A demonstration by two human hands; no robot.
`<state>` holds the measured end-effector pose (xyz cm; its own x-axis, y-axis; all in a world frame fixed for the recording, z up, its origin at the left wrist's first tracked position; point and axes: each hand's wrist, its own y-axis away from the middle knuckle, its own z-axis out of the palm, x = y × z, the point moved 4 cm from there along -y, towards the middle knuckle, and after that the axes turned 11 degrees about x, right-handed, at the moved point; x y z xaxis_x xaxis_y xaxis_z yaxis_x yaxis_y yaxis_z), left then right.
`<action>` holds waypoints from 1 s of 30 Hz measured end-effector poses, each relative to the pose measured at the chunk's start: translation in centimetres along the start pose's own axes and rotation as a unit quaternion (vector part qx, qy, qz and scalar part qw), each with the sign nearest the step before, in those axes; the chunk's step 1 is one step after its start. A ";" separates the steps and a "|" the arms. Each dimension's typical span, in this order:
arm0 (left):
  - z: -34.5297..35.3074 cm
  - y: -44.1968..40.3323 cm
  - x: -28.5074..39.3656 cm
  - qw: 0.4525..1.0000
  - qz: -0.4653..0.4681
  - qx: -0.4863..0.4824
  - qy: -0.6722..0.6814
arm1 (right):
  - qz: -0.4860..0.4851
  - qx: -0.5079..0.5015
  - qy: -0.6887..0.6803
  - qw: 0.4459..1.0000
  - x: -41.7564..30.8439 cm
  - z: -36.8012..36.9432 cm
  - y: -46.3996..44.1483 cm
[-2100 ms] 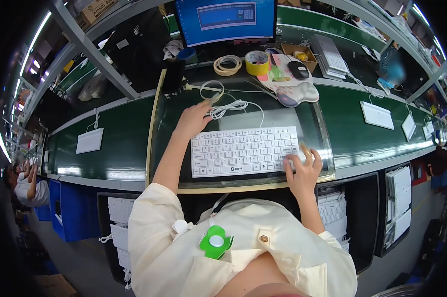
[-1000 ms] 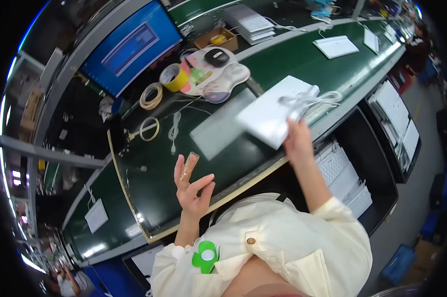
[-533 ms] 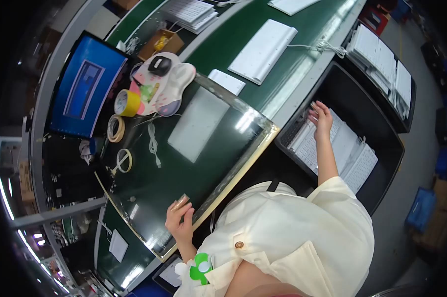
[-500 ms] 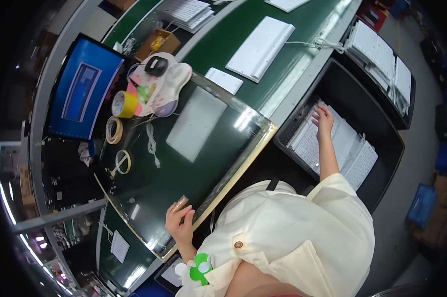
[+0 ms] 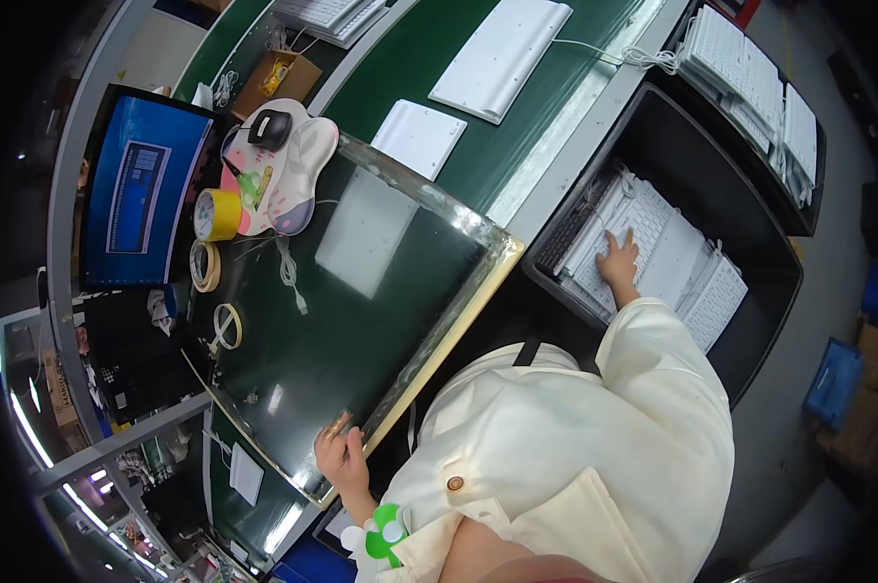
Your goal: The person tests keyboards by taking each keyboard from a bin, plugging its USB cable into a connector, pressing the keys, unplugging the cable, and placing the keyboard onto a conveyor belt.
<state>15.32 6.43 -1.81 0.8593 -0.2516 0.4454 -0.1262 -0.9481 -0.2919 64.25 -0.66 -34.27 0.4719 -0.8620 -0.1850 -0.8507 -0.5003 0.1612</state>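
Note:
My right hand (image 5: pixel 619 264) reaches into a black bin (image 5: pixel 658 121), its fingers spread over a white keyboard (image 5: pixel 651 209). More white keyboards (image 5: pixel 719 303) and their coiled cables lie in the same bin. At the lower edge of the green-topped workbench (image 5: pixel 361 364), my left hand (image 5: pixel 340 464) rests with its fingers loosely extended and the thumb apart. A brownish wrap or band (image 5: pixel 338 425) shows at one of its fingers; I cannot make out its kind. No object is visible in the left palm.
A monitor (image 5: pixel 147 185) stands at the left, near a mouse (image 5: pixel 270 128) on a mouse pad (image 5: pixel 303 160). Yellow tape (image 5: pixel 217 215) and a coiled cable (image 5: pixel 288 272) lie close by. White keyboards (image 5: pixel 502 58) lie on the far bench; another bin (image 5: pixel 803 216) holds stacked keyboards.
My right hand has moved down and slightly left over the keyboards, with its fingers now spread on one. The view has shifted a little; my left hand stays at the bench edge.

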 end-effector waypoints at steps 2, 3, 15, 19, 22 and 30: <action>-0.1 0.1 -0.1 1.000 0.000 0.002 -0.011 | -0.054 -0.001 -0.012 0.998 -0.8 0.5 0.0; -0.1 0.1 -0.1 1.000 0.000 0.001 -0.014 | -0.094 0.017 -0.026 0.995 -1.2 1.1 0.0; -0.8 0.1 -0.8 0.998 0.030 0.003 -0.052 | -0.020 0.496 -0.270 0.825 -7.2 -14.9 -20.9; -0.7 0.5 -0.9 0.998 0.022 0.019 -0.054 | 0.067 0.262 -0.103 0.957 -9.5 -19.7 -25.4; -0.7 0.9 -0.7 0.998 0.014 0.026 -0.051 | 0.005 0.265 -0.171 0.949 -10.1 -20.9 -27.2; -1.1 1.3 -1.3 0.997 0.030 0.028 -0.061 | -0.559 0.384 -0.065 0.732 -18.6 -23.2 -16.9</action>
<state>13.47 5.29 -1.85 0.9056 -0.2779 0.3205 -0.1537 -0.9191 -0.3628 75.23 21.96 -11.01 0.9889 0.0912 0.1171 0.1482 -0.6512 -0.7443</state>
